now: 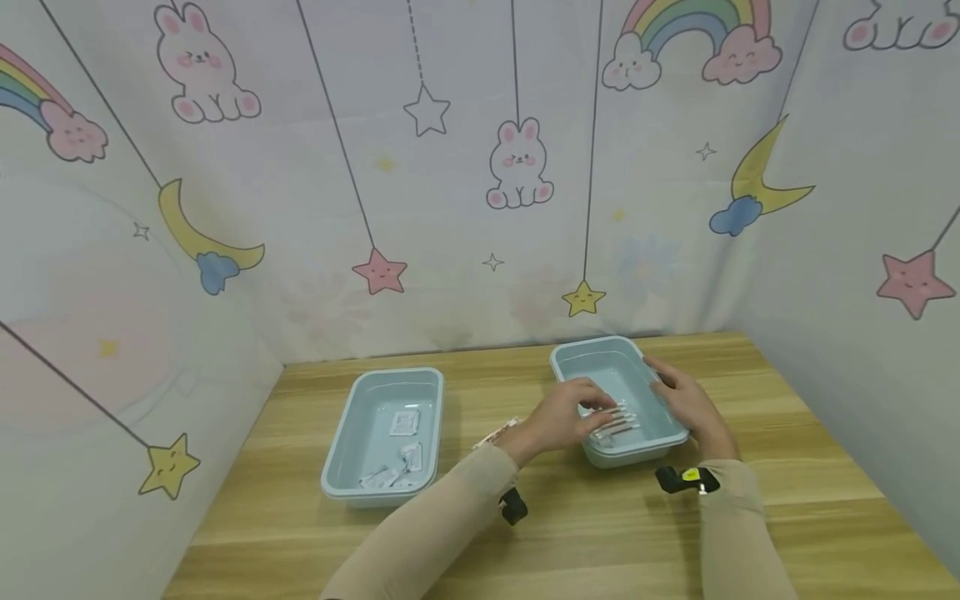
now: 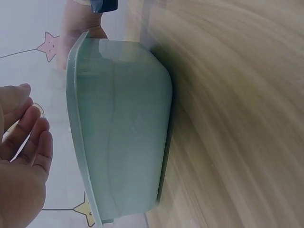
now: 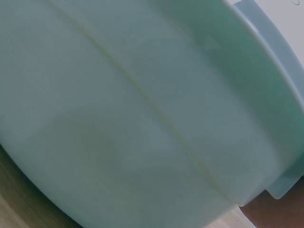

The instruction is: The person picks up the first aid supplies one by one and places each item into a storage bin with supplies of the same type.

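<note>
A light blue plastic tray (image 1: 607, 450) stands at the right on the table. Thin sticks (image 1: 618, 421) with pale ends and reddish-brown middles lie in its near part. Over them is my left hand (image 1: 566, 414), thumb and fingers loosely bent with a gap between. The left wrist view has this hand (image 2: 23, 142) beside the tray's rim (image 2: 73, 104), with nothing visible held. My right hand (image 1: 693, 408) grips the tray's right side, thumb over the rim. The tray's outer wall (image 3: 128, 128) fills most of the right wrist view.
A second light blue tray (image 1: 341, 433) stands at the left, with a flat white packet (image 1: 405, 422) and several small white packets (image 1: 381, 477) inside. A patterned item (image 1: 497, 433) lies between the trays, partly hidden by my left wrist. Patterned curtains (image 1: 450, 208) enclose the wooden table (image 1: 592, 533).
</note>
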Demonstrator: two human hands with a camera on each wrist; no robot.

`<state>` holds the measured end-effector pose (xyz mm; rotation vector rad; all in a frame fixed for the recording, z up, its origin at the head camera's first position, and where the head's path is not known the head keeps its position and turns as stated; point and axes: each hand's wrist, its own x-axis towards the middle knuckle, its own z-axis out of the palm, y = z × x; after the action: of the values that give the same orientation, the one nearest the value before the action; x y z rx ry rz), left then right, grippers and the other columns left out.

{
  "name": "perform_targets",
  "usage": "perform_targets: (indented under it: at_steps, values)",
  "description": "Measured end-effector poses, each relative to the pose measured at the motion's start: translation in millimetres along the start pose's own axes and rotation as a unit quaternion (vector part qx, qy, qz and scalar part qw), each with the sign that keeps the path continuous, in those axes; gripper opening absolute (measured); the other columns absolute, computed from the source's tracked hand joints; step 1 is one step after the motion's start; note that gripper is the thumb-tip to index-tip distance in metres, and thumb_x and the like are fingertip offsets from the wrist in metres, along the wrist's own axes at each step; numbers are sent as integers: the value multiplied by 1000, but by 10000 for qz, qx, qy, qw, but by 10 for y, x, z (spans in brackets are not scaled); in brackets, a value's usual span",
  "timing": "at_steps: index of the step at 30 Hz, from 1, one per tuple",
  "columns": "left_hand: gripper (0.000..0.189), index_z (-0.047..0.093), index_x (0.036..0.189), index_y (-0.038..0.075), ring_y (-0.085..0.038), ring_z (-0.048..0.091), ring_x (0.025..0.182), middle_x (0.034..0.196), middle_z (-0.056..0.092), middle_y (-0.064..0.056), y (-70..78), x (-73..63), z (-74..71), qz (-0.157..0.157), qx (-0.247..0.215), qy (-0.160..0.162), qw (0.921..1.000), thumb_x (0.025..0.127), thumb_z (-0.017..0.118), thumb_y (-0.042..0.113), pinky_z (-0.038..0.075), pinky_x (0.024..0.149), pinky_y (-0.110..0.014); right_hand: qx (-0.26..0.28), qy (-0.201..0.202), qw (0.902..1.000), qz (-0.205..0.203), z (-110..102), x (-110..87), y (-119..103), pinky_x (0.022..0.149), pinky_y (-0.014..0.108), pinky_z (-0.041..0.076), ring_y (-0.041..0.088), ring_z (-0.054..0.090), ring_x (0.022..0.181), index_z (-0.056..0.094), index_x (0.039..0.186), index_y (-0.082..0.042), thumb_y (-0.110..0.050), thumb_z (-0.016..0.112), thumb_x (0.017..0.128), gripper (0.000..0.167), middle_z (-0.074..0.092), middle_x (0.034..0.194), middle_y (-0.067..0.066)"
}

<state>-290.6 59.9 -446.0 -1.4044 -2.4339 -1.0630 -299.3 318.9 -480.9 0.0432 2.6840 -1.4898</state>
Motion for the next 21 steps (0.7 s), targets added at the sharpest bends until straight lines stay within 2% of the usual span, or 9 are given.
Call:
perform_targets:
  at_steps: [5, 9, 12, 16, 21]
  values:
    - [17, 74, 104, 7, -5, 63, 88, 96, 70, -1, 1, -32, -15, -5, -88, 140, 9999, 89, 70, 15, 50, 82, -10, -1, 12, 9998, -182, 10, 12, 4, 110, 62, 32, 47, 27, 142, 28, 154, -14, -17, 40, 103, 53, 25, 157, 25]
    - [17, 73, 103, 5, -12, 64, 86, 96, 70, -6, -19, -73, -35, 19, -259, 275, 9993, 88, 70, 13, 53, 80, -15, 26, 20, 9996, -292, 9, 6, -2, 109, 61, 34, 47, 29, 141, 28, 154, -13, -15, 40, 103, 53, 25, 157, 26]
    - [16, 73, 103, 5, -14, 65, 86, 97, 70, -8, -57, -120, -60, -9, -282, 354, 9990, 88, 70, 10, 52, 80, -14, 24, 10, 9996, -288, 11, 6, -15, 109, 61, 34, 47, 28, 142, 27, 155, -13, -14, 40, 103, 53, 24, 157, 25]
    - [18, 71, 106, 5, -15, 65, 89, 100, 69, -9, -84, -198, -97, -201, -327, 307, 9988, 88, 69, 10, 52, 81, -13, 88, -16, 9998, -172, 10, 0, -12, 110, 61, 33, 46, 27, 142, 26, 155, -15, -16, 39, 104, 53, 23, 158, 24]
    - [25, 68, 113, 3, -18, 67, 94, 108, 69, -12, -109, -334, -132, -623, -658, 208, 9957, 90, 67, 10, 54, 83, -17, 78, -31, 9999, -148, 5, 13, 5, 110, 60, 33, 46, 28, 142, 26, 155, -15, -17, 39, 104, 53, 24, 157, 25]
